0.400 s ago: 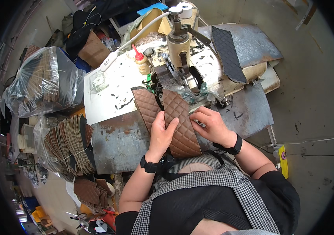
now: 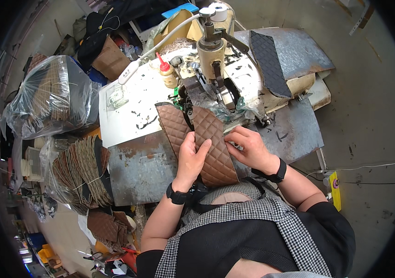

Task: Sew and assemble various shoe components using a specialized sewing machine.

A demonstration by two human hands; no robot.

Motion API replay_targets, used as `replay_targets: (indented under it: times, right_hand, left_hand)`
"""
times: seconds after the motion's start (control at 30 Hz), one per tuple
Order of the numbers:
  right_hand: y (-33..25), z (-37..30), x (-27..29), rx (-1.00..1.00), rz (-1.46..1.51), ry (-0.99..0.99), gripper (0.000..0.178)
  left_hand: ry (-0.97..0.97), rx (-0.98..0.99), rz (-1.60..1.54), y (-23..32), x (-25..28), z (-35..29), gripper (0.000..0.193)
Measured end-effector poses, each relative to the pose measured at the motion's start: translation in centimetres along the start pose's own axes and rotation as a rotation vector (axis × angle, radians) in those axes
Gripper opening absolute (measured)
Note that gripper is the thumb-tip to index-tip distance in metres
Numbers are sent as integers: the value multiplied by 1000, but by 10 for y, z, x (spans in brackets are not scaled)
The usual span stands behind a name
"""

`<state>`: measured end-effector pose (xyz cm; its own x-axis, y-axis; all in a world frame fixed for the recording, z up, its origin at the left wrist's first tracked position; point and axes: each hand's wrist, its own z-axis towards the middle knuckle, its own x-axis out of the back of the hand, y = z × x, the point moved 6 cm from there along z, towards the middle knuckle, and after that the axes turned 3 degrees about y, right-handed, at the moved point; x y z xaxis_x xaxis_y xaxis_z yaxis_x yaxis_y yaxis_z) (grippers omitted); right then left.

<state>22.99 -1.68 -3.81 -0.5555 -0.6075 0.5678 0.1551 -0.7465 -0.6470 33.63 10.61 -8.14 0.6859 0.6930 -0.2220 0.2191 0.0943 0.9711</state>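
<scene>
A brown quilted panel (image 2: 215, 148) lies lengthwise in front of me, its far end close against the sewing machine (image 2: 212, 58). My left hand (image 2: 191, 160) grips its left edge, thumb on top and fingers underneath. At the opposite edge, my right hand (image 2: 251, 149) pinches the panel between curled fingers and thumb. Another brown quilted piece (image 2: 173, 124) shows just left of the first; whether the two are joined is hidden by my left hand and the machine. The machine's needle area is also hard to make out.
On the white tabletop (image 2: 128, 109) stands a red-capped bottle (image 2: 167, 72). A black quilted panel (image 2: 270, 65) rests right of the machine. Tied bundles of panels (image 2: 82, 170) and a plastic-wrapped stack (image 2: 51, 95) sit at left. A grey metal plate (image 2: 137, 173) forms the near work surface.
</scene>
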Motion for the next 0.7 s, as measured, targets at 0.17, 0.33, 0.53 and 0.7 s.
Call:
replay_targets:
  times: [0.17,0.33,0.53,0.7]
  right_hand:
    - [0,0,0,4,2,-1,13]
    - [-8,4,6,35,11,17,15]
    - [-15,5,8,54,28,5,24]
    - [-16,4,8,44,57,-19,38]
  left_hand:
    - [15,-11,38,7,-1,-2,25]
    - [9,-30,1,22,-4,-5,25]
    - [3,-56,-34,30,-1,-4,27]
    - [-3,-67,-37,36,0,-3,27]
